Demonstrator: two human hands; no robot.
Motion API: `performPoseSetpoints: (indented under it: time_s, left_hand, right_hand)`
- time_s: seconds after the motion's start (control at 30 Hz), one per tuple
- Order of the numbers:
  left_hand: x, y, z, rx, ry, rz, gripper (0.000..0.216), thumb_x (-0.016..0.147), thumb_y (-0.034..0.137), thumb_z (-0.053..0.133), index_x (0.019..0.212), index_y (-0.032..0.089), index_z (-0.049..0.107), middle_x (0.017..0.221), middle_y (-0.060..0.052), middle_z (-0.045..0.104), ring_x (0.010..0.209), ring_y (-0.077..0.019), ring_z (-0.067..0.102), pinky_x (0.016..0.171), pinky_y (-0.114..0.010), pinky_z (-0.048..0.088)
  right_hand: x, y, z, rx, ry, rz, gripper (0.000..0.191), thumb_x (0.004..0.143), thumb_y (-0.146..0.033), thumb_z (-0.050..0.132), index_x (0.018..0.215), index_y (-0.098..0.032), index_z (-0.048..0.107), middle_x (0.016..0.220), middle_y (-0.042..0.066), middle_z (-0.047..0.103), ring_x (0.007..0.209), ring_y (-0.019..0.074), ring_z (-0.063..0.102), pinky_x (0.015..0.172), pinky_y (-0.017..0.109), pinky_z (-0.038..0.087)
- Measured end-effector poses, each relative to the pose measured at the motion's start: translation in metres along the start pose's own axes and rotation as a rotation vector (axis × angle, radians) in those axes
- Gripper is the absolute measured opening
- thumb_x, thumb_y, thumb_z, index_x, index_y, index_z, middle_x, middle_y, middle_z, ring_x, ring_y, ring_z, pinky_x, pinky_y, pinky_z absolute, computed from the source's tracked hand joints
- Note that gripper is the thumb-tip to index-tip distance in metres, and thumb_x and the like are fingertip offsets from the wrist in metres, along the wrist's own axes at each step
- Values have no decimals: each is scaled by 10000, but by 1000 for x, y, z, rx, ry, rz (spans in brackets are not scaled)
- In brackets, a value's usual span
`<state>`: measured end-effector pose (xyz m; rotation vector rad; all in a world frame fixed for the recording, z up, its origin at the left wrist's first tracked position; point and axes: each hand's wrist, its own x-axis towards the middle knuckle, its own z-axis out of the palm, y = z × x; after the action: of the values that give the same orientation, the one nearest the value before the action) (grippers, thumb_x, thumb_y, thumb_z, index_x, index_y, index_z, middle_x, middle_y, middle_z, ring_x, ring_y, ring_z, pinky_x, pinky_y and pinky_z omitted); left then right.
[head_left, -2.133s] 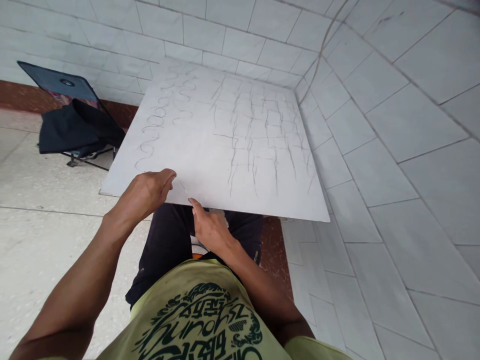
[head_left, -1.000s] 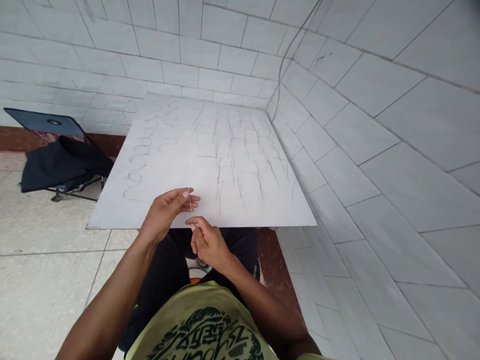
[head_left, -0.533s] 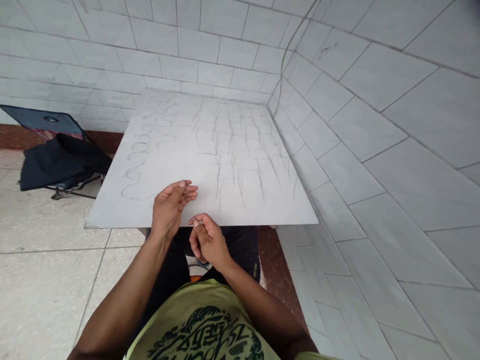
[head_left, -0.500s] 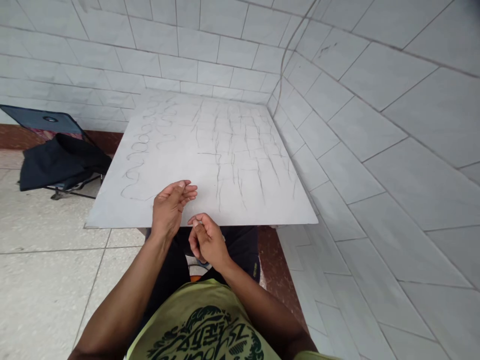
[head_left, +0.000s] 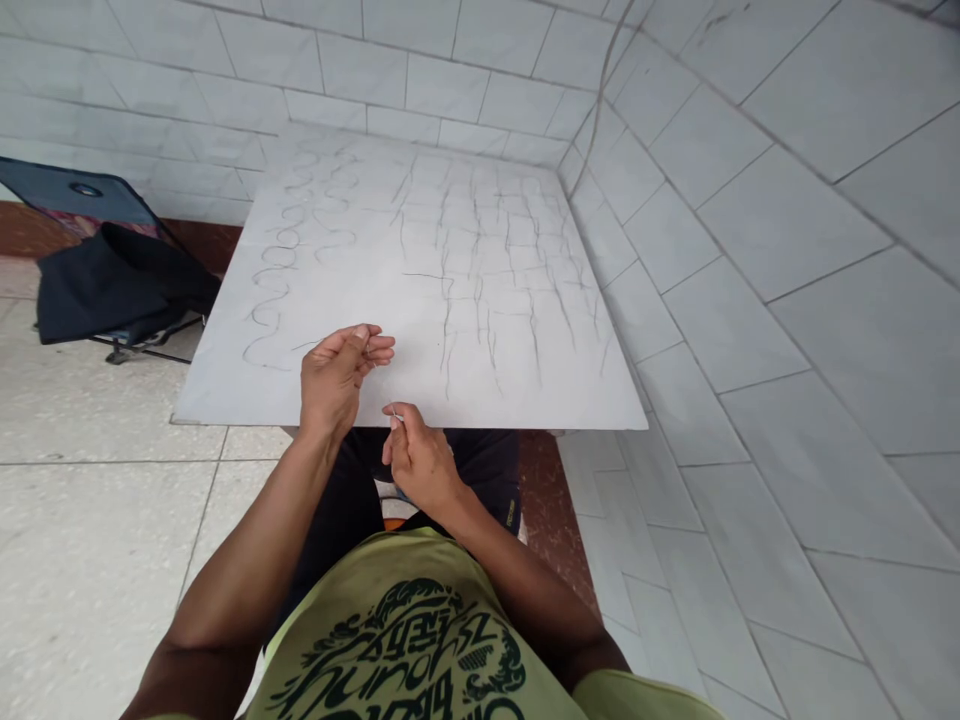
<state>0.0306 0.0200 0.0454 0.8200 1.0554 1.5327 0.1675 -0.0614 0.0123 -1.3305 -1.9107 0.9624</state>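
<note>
A large white board [head_left: 450,260] lies across my lap, marked with dark wavy and straight lines. My left hand [head_left: 337,375] hovers over the board's near edge with its fingertips pinched together on something thin that I cannot make out. My right hand [head_left: 417,460] sits just below that edge, thumb and forefinger pinched on a small pale thing, perhaps a needle or thread end. The two hands are a short gap apart.
A white tiled wall [head_left: 750,220] runs close along the board's right side and behind it. A folding chair [head_left: 82,195] with dark cloth [head_left: 112,285] draped on it stands at the left on the pale tiled floor [head_left: 97,520].
The view tilted so the board sits higher in frame. My left hand's fingers have closed into a pinch, and my right hand has risen slightly toward the board's edge.
</note>
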Motion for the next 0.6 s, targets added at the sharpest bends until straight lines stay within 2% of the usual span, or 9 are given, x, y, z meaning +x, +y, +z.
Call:
performPoseSetpoints:
  time_s: [0.17,0.3,0.4,0.5,0.6]
  left_hand:
    - [7,-1,-3,-88,-107,-79,313,862,433,798,989,148,774,947,-99,797,822,-174,743,863,-338,584]
    - [18,-4,-8,-139,-182,-146,289,858,397,815,990,142,778,921,-88,794,775,-143,729,834,-290,579]
    - [26,-4,-6,-139,-197,-194,326,851,420,819,1015,143,769,962,-101,793,826,-157,740,864,-298,577]
    - [30,-3,-4,-111,-204,-233,431,883,497,768,1108,130,746,1096,-159,783,987,-220,753,936,-353,573]
    - [26,-5,-9,50,-112,-163,512,900,581,709,1127,123,728,1154,-196,768,1036,-268,747,933,-395,572]
  right_hand:
    - [-1,-5,-1,119,-11,44,263,1082,-331,369,1267,-231,528,678,-43,662,604,145,660,690,257,512]
    - [1,-9,-14,124,-11,31,210,1070,-359,413,1028,-238,580,736,-22,697,640,134,674,678,241,509]
    - [7,-8,-23,84,2,22,209,1060,-316,412,968,-238,583,686,-37,677,605,127,660,664,235,503]
    - [25,-5,-31,48,17,-17,195,1054,-287,410,996,-229,586,666,-46,674,556,116,643,652,235,503]
    - [61,2,-42,39,23,-37,209,1059,-299,411,973,-222,584,646,-55,670,507,101,629,629,224,503]
